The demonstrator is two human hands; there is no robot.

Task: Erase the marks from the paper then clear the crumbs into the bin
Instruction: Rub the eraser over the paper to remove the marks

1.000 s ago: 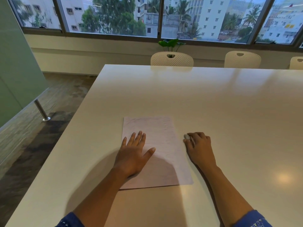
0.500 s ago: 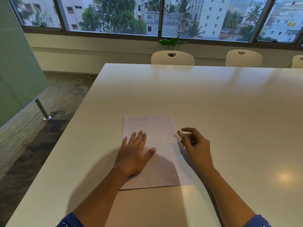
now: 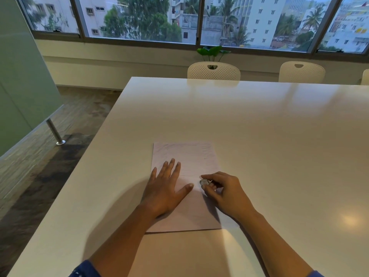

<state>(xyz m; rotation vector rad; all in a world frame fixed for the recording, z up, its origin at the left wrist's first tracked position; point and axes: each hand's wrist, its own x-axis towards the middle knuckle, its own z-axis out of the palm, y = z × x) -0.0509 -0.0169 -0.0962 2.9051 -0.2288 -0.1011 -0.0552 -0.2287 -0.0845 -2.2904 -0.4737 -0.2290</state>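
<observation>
A white sheet of paper (image 3: 191, 156) with faint pencil marks across its upper part lies on the white table (image 3: 259, 126). My left hand (image 3: 166, 186) presses flat on the sheet's left half, fingers spread. My right hand (image 3: 223, 189) is over the sheet's right side and pinches a small whitish eraser (image 3: 204, 182) between thumb and fingers, its tip at the paper near my left thumb. No bin shows in this view.
The table's left edge runs diagonally beside the paper, with dark floor beyond and a metal post (image 3: 55, 132) at a green partition. Two white chairs (image 3: 213, 71) (image 3: 301, 72) stand at the far edge below the windows, a small plant (image 3: 212, 51) behind them.
My right hand lifted the eraser off the table beside the paper and carried it left onto the sheet. My left hand has stayed flat in place.
</observation>
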